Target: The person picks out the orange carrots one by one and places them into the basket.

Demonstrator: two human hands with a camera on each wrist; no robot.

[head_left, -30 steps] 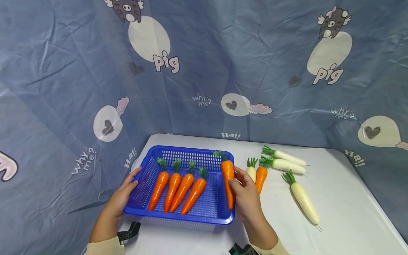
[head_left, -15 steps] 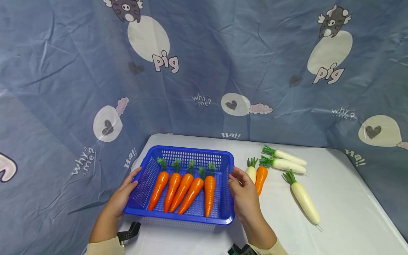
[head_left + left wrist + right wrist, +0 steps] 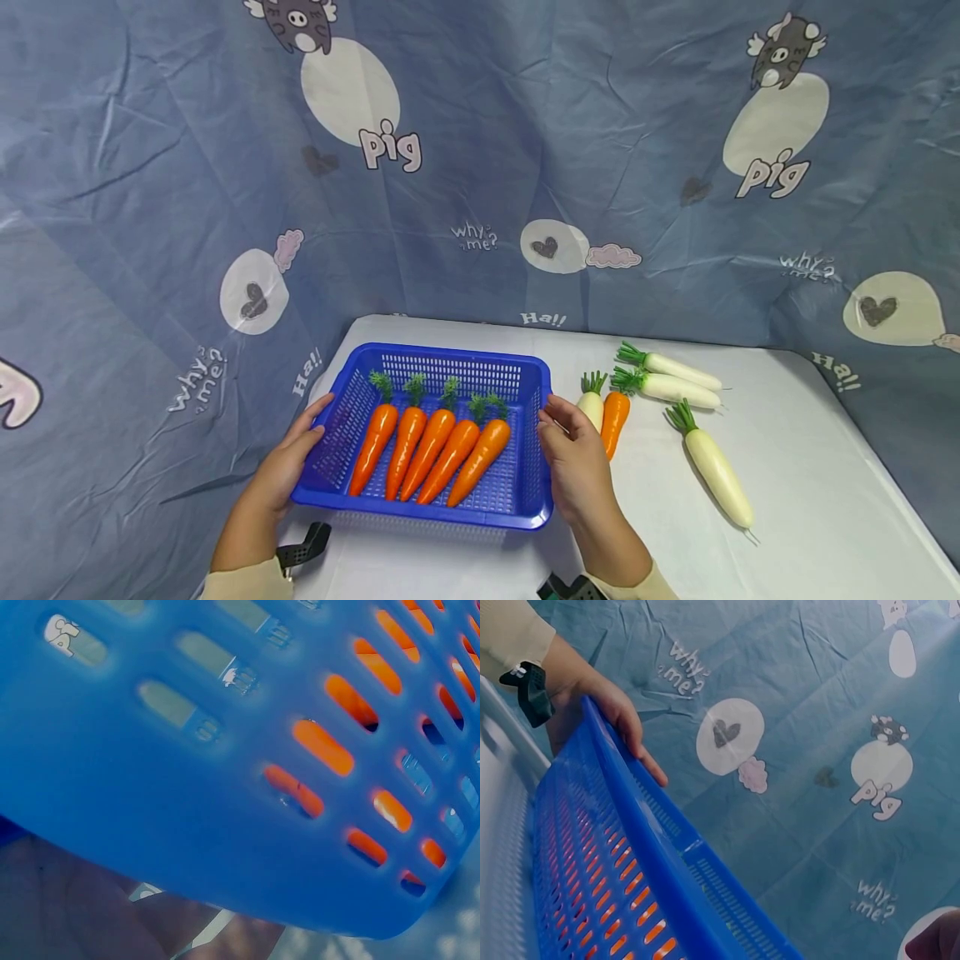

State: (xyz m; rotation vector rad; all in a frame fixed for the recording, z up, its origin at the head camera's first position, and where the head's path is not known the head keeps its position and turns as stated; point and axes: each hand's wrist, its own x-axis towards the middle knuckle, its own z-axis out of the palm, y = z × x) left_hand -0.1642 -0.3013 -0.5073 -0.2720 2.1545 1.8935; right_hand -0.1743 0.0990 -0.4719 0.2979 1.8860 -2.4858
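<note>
A blue plastic basket (image 3: 442, 508) sits on the white table, with several orange carrots (image 3: 371, 450) lying side by side in it. The left hand (image 3: 288, 458) grips its left rim, thumb on top and fingers outside. Beside the opposite rim is the right hand (image 3: 576, 450), its fingers loosely bent and holding nothing; whether its fingertips touch the rim I cannot tell. Nearest that hand inside the basket is the rightmost carrot (image 3: 480, 462), lying aslant. The left wrist view is filled by the slotted basket wall (image 3: 187, 802).
Just right of the right hand lie another carrot (image 3: 615, 421) and a white radish (image 3: 592, 407), both partly hidden. Farther right on the white tabletop (image 3: 810, 483) are more white radishes (image 3: 718, 477). A blue printed cloth (image 3: 480, 167) hangs behind and at the left.
The right hand has let go of a carrot, which dropped into the basket. That carrot then tipped and rolled left against its neighbours. The left hand has stayed on the rim.
</note>
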